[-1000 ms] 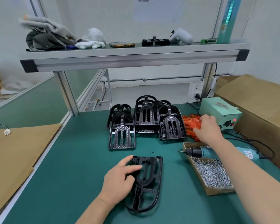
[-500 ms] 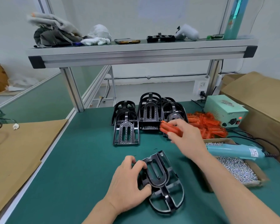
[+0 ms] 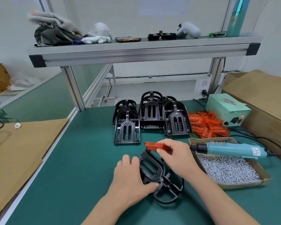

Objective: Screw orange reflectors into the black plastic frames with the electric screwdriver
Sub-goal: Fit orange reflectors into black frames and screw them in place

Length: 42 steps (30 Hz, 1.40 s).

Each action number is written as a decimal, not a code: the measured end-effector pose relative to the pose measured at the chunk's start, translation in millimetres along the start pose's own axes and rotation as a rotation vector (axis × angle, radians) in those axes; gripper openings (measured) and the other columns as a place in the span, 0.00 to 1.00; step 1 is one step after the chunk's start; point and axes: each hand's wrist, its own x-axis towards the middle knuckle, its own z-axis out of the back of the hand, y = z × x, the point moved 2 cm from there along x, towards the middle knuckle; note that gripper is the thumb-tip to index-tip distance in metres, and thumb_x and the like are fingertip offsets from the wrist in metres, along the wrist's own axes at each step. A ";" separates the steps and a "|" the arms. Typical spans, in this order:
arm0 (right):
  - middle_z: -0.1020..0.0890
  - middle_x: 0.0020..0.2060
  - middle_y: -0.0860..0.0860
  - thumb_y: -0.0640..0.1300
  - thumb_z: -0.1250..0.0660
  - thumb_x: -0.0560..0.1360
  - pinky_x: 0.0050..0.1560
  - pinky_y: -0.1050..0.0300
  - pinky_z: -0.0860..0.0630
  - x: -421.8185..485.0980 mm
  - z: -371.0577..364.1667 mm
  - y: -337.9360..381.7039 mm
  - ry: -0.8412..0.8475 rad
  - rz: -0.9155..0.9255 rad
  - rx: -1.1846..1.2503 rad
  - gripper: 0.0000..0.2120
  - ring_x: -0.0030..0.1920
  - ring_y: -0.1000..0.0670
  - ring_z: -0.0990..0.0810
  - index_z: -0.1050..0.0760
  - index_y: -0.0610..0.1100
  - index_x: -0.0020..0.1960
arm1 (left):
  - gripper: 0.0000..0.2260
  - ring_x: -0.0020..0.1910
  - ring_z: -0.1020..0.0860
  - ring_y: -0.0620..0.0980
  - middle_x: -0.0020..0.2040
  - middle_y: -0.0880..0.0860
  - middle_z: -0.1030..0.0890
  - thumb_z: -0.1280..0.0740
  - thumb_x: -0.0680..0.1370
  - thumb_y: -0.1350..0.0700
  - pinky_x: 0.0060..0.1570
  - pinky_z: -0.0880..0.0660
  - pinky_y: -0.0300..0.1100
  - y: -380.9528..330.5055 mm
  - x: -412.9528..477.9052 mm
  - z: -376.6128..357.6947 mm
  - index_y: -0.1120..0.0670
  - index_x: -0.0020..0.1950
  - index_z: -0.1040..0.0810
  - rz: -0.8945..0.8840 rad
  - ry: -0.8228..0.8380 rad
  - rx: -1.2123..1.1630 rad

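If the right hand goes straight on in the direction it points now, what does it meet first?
Probably the left-front black frame of the group behind, with the orange reflector in the right hand touching it first; depth is unclear.

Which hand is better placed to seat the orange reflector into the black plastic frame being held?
Right. The right hand pinches the translucent orange plastic reflector at the far end of the black plastic frame; the left hand grips that frame on the green table.
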 end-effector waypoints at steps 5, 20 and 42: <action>0.16 0.47 0.59 0.43 0.29 0.77 0.56 0.63 0.25 -6.8 -1.2 3.2 0.113 0.144 -0.051 0.08 0.50 0.59 0.20 0.16 0.50 0.55 | 0.33 0.47 0.33 0.50 0.48 0.48 0.40 0.34 0.61 0.25 0.51 0.31 0.44 -8.9 0.3 7.1 0.49 0.50 0.36 0.045 0.020 0.156; 0.18 0.61 0.53 0.37 0.26 0.74 0.66 0.65 0.28 -17.9 -13.3 -16.8 0.203 0.381 -0.071 0.14 0.61 0.58 0.21 0.15 0.47 0.58 | 0.37 0.55 0.29 0.53 0.57 0.50 0.32 0.38 0.68 0.24 0.56 0.30 0.44 -24.8 -10.2 13.3 0.51 0.64 0.31 0.105 0.148 0.369; 0.18 0.57 0.60 0.37 0.23 0.71 0.65 0.65 0.31 -11.2 -5.5 -18.5 0.348 0.127 0.198 0.29 0.61 0.54 0.21 0.23 0.57 0.67 | 0.50 0.59 0.28 0.41 0.50 0.39 0.36 0.49 0.58 0.17 0.50 0.30 0.38 25.8 -25.6 2.1 0.38 0.77 0.46 0.032 0.108 0.036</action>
